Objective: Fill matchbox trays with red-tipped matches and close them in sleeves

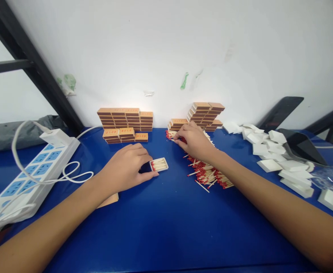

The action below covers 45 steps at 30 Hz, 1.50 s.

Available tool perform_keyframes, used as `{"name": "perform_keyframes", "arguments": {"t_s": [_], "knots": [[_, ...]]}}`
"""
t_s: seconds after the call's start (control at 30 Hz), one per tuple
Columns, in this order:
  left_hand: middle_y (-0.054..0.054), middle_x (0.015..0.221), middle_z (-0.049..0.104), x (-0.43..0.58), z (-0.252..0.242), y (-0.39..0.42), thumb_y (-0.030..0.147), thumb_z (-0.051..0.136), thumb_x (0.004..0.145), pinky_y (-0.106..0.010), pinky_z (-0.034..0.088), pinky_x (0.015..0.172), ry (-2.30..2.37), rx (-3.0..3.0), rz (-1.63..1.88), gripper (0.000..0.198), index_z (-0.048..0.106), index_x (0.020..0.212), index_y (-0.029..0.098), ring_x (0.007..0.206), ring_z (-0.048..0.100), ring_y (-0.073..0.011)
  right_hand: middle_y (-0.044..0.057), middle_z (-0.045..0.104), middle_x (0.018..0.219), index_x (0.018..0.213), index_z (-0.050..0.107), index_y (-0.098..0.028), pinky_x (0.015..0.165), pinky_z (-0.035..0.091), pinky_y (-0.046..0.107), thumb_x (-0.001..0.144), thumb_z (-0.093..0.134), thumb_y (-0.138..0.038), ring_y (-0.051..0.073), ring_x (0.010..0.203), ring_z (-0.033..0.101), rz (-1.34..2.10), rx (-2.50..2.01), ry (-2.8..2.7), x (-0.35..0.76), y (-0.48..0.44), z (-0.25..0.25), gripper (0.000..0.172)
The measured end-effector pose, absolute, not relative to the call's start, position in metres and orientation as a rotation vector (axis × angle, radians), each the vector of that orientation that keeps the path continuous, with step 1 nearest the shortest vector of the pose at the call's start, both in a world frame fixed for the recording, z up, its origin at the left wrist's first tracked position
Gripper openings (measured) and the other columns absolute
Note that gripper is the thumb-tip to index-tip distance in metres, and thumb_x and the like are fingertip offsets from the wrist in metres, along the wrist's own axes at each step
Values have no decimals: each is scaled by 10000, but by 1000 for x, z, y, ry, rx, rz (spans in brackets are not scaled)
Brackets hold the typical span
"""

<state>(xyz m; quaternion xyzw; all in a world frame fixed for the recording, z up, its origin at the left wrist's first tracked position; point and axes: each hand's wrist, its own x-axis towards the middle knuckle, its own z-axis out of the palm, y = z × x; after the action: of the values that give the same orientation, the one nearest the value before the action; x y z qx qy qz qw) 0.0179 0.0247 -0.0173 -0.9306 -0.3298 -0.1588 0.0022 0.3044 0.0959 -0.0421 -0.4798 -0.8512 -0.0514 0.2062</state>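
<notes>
My left hand (129,165) rests on the blue table (155,227), its thumb and fingers at the left end of a small white tray (166,165) that holds red-tipped matches. The fingers curl round that end, which they hide. Farther right, my right hand (193,140) reaches over the matches, thumb and fingertips pinched at the left edge of the pile; a match seems to be between them. The loose match pile (204,172) spreads below and beside my right wrist. Part of a flat matchbox piece (109,200) shows beneath my left forearm.
Stacked matchboxes (126,119) stand against the wall at left, with another stack (207,112) behind my right hand. White empty trays (271,151) lie heaped at right, near a black phone-like object (301,146) and clear plastic. A power strip (35,174) with looping cables occupies the left.
</notes>
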Motion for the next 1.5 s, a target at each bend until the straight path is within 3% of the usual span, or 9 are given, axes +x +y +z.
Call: {"name": "perform_keyframes", "arguments": {"t_s": [0.37, 0.63, 0.93, 1.27, 1.5], "knots": [[-65, 924, 754, 18, -16, 24, 469, 778, 963, -377, 522, 800, -1019, -2917, -513, 307, 790, 993, 163, 889, 685, -245, 121, 692, 1011, 899, 686, -202, 919, 429, 439, 994, 641, -227, 311, 1063, 549, -104, -1293, -2383, 298, 92, -44, 108], [-70, 930, 754, 18, -17, 24, 469, 775, 965, -383, 524, 815, -1011, -2922, -521, 312, 790, 1000, 160, 883, 684, -243, 128, 714, 1053, 933, 712, -191, 938, 439, 445, 985, 683, -216, 326, 1097, 556, -102, -1335, -2360, 291, 88, -44, 65], [-64, 930, 754, 18, -17, 25, 469, 774, 966, -388, 528, 813, -1022, -2926, -505, 310, 795, 1001, 161, 879, 682, -240, 126, 693, 1011, 880, 705, -195, 927, 435, 436, 1002, 664, -211, 316, 1067, 545, -86, -1356, -2402, 294, 92, -45, 130], [-68, 914, 754, 18, -17, 25, 487, 765, 968, -385, 527, 797, -1023, -2893, -497, 326, 781, 965, 162, 880, 679, -246, 102, 675, 1041, 976, 701, -205, 950, 449, 430, 1066, 584, -221, 269, 1030, 541, 231, -868, -2581, 269, 47, -18, 149], [-71, 918, 748, 18, -16, 24, 462, 767, 967, -397, 527, 821, -1015, -2894, -480, 310, 759, 921, 156, 888, 679, -252, 122, 668, 1019, 973, 726, -159, 941, 474, 447, 1064, 567, -188, 272, 994, 551, 173, -858, -2710, 257, 26, -16, 186]]}}
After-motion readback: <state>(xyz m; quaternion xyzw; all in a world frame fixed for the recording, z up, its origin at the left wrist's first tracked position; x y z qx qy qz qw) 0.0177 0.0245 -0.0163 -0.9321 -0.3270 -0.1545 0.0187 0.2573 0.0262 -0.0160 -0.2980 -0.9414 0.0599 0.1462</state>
